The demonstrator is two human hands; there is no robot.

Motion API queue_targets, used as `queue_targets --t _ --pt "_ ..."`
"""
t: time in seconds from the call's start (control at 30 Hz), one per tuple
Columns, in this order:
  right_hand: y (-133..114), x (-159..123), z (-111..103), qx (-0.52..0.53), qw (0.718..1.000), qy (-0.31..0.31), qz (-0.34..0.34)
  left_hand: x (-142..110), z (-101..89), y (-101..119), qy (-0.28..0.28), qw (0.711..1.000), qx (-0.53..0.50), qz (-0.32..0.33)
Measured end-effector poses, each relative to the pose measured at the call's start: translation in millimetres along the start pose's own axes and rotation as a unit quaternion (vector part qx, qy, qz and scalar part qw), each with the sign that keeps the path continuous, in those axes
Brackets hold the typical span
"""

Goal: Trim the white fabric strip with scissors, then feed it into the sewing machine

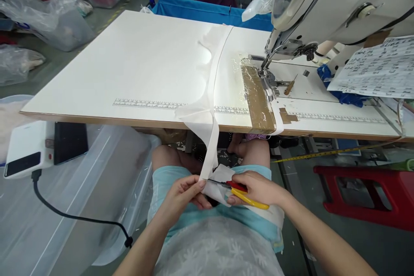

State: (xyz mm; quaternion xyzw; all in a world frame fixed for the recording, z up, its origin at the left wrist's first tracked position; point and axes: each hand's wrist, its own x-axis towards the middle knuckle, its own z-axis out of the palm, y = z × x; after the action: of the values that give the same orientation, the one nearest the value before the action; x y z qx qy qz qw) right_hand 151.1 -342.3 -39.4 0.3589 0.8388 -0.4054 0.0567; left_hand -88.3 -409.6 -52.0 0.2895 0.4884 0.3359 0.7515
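Observation:
My left hand (187,192) pinches the edge of a white fabric piece (211,146) between thumb and fingers, above my lap. The fabric hangs down over the table's front edge, and a long strip of it lies across the tabletop. My right hand (254,187) is closed around thread snips (249,198) with yellow and red handles. Their dark blades point left and touch the fabric close to my left fingertips. More of the white cloth bunches under the blades on my lap. Exactly where the blades meet the cloth is hard to make out.
A sewing machine (310,21) stands on the white table (145,60) at right. A wooden-handled awl (290,86) lies beside it. Printed sheets (378,69) hang at the right. A clear plastic bin (97,189) stands left, with a power bank (30,148). A red stool (365,194) is right.

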Motion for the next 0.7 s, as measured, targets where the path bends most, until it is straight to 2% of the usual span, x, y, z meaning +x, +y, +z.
queue_targets --t 0.17,0.37,0.6,0.7 --pt "-6.6 1.2 -1.4 -0.071 0.996 0.050 0.006 1.6 -5.1 -0.8 -0.002 1.000 -0.003 -0.005" --pt "-4.4 2.5 1.1 -0.063 0.996 0.065 -0.013 0.1 -7.4 3.7 -0.015 1.000 0.003 0.002" --pt "-8.8 5.4 0.7 -0.109 0.991 0.084 0.000 3.3 -6.0 5.4 -0.021 1.000 0.012 -0.008" --pt "-8.4 9.4 5.1 -0.089 0.992 0.094 -0.004 7.5 -3.5 4.3 -0.019 1.000 0.016 -0.012"
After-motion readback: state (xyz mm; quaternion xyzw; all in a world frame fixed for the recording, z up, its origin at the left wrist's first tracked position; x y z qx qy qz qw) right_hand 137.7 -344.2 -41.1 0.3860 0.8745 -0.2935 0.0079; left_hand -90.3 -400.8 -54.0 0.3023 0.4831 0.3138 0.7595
